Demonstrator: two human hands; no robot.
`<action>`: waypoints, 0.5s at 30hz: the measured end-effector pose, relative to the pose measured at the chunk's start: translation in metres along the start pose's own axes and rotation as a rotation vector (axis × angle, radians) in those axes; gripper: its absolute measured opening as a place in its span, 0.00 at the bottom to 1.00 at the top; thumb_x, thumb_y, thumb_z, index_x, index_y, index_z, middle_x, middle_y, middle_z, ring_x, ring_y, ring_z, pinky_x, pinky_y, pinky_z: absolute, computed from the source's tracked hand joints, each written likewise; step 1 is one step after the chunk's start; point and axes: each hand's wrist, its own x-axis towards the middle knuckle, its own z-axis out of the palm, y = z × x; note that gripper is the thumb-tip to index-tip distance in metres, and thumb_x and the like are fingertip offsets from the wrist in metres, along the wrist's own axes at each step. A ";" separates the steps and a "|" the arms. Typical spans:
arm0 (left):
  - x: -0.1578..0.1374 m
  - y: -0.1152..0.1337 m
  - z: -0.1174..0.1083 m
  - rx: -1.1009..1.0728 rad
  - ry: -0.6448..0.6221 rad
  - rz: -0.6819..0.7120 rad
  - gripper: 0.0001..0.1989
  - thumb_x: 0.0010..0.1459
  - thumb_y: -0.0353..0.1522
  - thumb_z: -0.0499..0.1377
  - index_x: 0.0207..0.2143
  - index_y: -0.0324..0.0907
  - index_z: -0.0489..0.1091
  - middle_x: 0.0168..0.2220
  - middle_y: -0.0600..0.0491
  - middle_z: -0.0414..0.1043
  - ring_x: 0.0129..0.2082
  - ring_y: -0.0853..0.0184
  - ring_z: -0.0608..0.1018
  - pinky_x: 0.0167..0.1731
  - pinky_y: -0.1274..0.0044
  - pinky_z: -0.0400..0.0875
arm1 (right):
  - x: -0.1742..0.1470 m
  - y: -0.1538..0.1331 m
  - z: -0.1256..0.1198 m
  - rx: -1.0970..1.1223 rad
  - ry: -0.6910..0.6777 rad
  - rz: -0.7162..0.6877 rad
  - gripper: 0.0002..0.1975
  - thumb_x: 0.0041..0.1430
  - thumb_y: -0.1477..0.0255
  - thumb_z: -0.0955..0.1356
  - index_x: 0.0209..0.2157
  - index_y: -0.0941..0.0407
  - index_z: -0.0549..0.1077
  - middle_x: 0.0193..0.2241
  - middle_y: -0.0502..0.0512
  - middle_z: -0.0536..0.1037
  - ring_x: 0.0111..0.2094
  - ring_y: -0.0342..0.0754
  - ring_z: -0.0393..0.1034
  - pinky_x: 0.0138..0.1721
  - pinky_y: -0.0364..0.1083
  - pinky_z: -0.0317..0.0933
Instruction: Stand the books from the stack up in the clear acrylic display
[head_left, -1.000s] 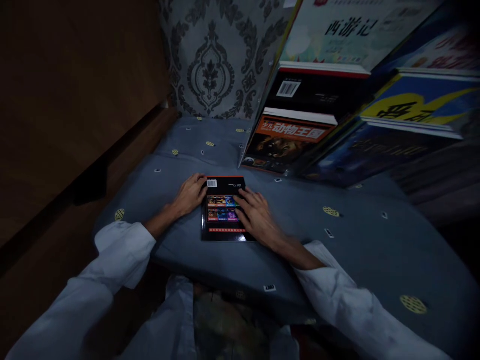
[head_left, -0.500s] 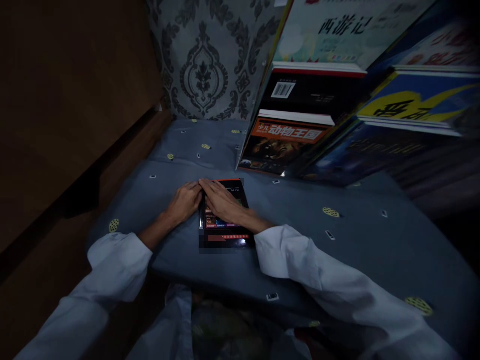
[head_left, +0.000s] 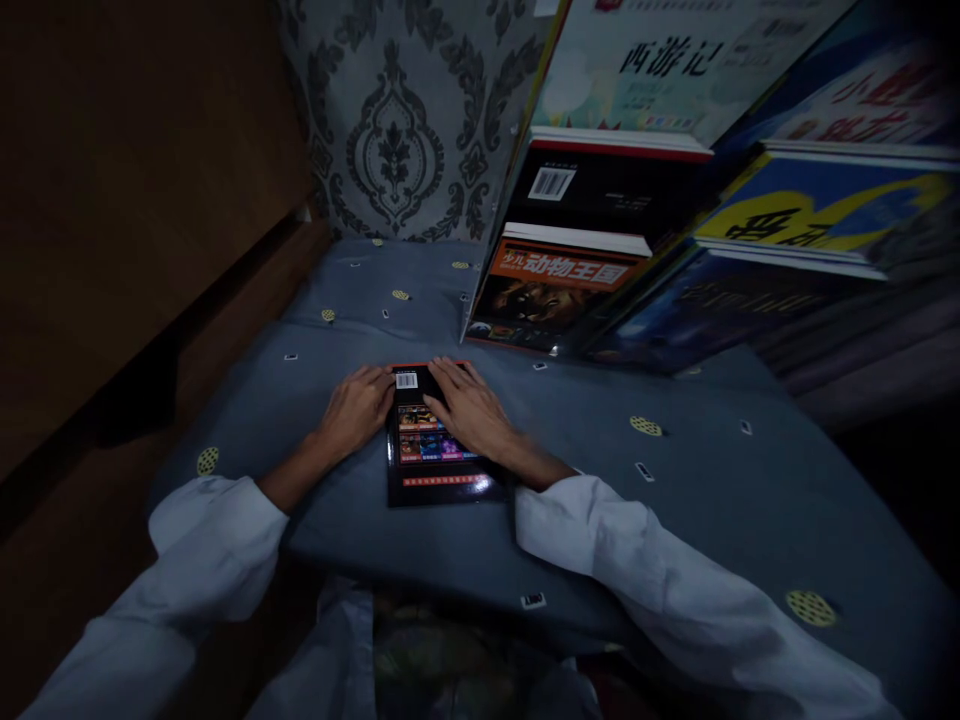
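Observation:
A thin black book [head_left: 435,490] lies flat on the blue cloth, back cover up, with a barcode near its top left corner and rows of small colored pictures across the middle. At its upper left edge is my left hand [head_left: 358,408], fingers together and bent over the edge; the thumb is hidden. My right hand [head_left: 472,415] rests on the upper right part of the cover, palm down, with fingers stretched out and the thumb apart. It covers some of the pictures and part of the right edge.
Behind the book stands a rack of books, including an orange lion-cover book [head_left: 555,285], a black book [head_left: 600,180] and a blue-and-yellow book [head_left: 832,200]. A brown wooden panel [head_left: 135,200] borders the left side. The blue cloth [head_left: 600,530] covers the bed-like surface; patterned wallpaper [head_left: 394,150] is behind.
My right hand has slid right across the cover, away from my left hand, uncovering the barcode and more pictures. The view has shifted slightly; my left hand stays at the book's left edge.

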 end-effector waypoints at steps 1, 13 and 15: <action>0.000 0.000 0.000 0.005 -0.002 -0.003 0.13 0.67 0.30 0.51 0.46 0.41 0.74 0.48 0.47 0.76 0.46 0.59 0.76 0.50 0.67 0.71 | -0.003 0.003 -0.001 0.002 0.002 0.021 0.27 0.68 0.65 0.60 0.64 0.64 0.61 0.65 0.69 0.63 0.67 0.57 0.54 0.68 0.62 0.46; -0.002 -0.002 0.004 -0.021 0.020 0.027 0.16 0.68 0.31 0.49 0.52 0.41 0.71 0.56 0.45 0.73 0.55 0.57 0.74 0.55 0.62 0.68 | -0.010 0.051 -0.001 0.386 0.129 0.108 0.25 0.67 0.65 0.60 0.62 0.55 0.65 0.59 0.60 0.73 0.61 0.55 0.66 0.62 0.59 0.58; -0.001 -0.003 0.006 -0.024 -0.001 0.043 0.17 0.68 0.31 0.48 0.54 0.40 0.70 0.57 0.44 0.71 0.57 0.57 0.73 0.57 0.62 0.67 | -0.007 0.062 0.000 0.519 0.137 0.106 0.26 0.66 0.63 0.61 0.63 0.55 0.64 0.58 0.60 0.74 0.59 0.55 0.68 0.61 0.58 0.60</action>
